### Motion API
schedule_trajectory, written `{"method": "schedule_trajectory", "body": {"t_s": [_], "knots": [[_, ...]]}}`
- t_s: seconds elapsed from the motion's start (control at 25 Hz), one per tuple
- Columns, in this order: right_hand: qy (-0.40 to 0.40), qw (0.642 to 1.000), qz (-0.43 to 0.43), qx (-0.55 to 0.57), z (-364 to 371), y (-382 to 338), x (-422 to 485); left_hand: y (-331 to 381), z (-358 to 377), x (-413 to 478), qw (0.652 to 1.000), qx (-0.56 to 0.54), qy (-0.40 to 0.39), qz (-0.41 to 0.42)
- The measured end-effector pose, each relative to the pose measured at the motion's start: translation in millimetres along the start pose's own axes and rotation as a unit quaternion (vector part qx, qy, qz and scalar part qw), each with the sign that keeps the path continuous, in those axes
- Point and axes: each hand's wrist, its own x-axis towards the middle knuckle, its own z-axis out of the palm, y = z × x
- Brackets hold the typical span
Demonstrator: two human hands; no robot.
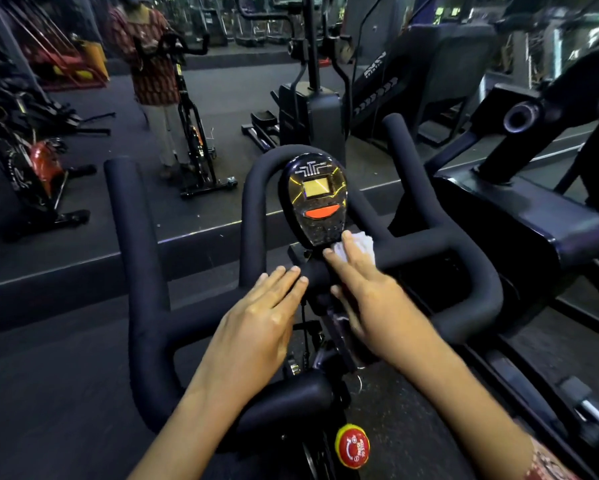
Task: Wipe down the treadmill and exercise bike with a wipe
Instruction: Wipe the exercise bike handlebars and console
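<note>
The right hand [370, 299] is pressing a crumpled white wipe [360, 245] onto the centre crossbar of the black foam-padded exercise-bike handlebar [139, 237]. The wipe is lying just beside the lower edge of the oval black console with a yellow screen and an orange button [317, 199]. The fingers are lying straight and slightly apart over the wipe, not curling round it. The left hand [256, 317] is resting flat on the same crossbar, just beside the right hand, with fingers straight and together, holding nothing. A round red knob with a yellow rim [352, 445] is sitting below the handlebar, between the forearms.
</note>
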Motion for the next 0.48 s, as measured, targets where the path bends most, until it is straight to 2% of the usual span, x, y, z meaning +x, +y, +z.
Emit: {"method": "schedule_trajectory", "body": {"t_s": [0.08,0.16,0.28,0.4,0.48], "knots": [[0.02,1.0,0.004,0.024,2.3,-3.7,-0.9,2.0,2.9,3.8,1.0,-0.003,0.008,-0.012],[0.093,0.994,0.003,0.062,-10.1,5.5,-5.6,4.5,0.7,6.7,0.999,-0.015,0.025,-0.026],[0.202,0.953,0.039,0.222,-36.7,1.9,3.3,6.5,-8.4,18.9,0.996,-0.043,0.065,-0.047],[0.309,0.918,0.031,0.246,-33.5,-13.2,45.1,-1.6,-15.0,46.6,0.986,-0.082,0.115,-0.085],[0.294,0.925,0.011,0.239,-16.8,-20.4,80.7,-11.0,-12.1,65.0,0.981,-0.125,0.103,-0.111]]}}
